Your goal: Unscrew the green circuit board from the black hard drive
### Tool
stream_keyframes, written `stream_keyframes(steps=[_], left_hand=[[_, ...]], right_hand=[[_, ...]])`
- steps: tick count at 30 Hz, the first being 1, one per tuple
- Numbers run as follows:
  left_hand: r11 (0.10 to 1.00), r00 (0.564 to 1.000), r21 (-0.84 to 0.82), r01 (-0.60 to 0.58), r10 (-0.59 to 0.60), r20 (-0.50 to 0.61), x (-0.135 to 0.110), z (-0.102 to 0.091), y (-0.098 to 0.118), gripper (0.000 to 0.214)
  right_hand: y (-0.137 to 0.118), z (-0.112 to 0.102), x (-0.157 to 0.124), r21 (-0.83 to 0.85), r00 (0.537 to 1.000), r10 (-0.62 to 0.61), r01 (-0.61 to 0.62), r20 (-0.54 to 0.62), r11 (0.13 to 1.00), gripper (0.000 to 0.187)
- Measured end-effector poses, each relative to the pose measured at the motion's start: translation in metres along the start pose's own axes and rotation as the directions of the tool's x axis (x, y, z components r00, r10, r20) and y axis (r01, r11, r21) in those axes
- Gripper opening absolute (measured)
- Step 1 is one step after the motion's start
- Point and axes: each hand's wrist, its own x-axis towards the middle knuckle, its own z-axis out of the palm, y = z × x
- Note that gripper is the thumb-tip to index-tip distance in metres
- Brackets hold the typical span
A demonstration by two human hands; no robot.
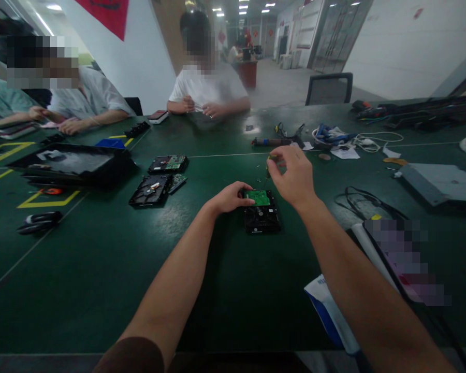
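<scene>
A black hard drive (pixel 261 216) lies on the green table (pixel 101 269) with its green circuit board (pixel 258 197) facing up. My left hand (pixel 230 197) rests closed on the drive's left far corner, fingers curled over its edge. My right hand (pixel 293 173) hovers just above and behind the drive, its fingers pinched on a small screwdriver (pixel 267 173) that points down toward the board.
Two more opened drives (pixel 151 189) (pixel 168 163) lie to the left, beside a black tray (pixel 68 165). Cables and tools (pixel 334 139) sit at the back right, a grey metal plate (pixel 442 182) at the right. Two people sit across the table, working.
</scene>
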Motion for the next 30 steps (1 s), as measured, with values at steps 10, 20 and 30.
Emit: stream_keyframes(steps=[10, 20, 30], left_hand=[[1.000, 1.000, -0.016, 0.009, -0.009, -0.001, -0.0002, 0.0005, 0.0001, 0.058], [1.000, 1.000, -0.010, 0.003, -0.003, -0.002, 0.0009, 0.0011, -0.0015, 0.059], [1.000, 1.000, 0.004, 0.015, -0.015, -0.002, 0.0011, 0.0003, -0.0012, 0.062]], right_hand=[[0.0033, 0.0019, 0.0007, 0.014, 1.000, 0.011, -0.011, -0.003, 1.000, 0.020], [0.0016, 0.0019, -0.0004, 0.012, 1.000, -0.023, 0.023, 0.002, 1.000, 0.021], [-0.0006, -0.0008, 0.0007, 0.023, 1.000, -0.001, 0.001, 0.005, 1.000, 0.010]])
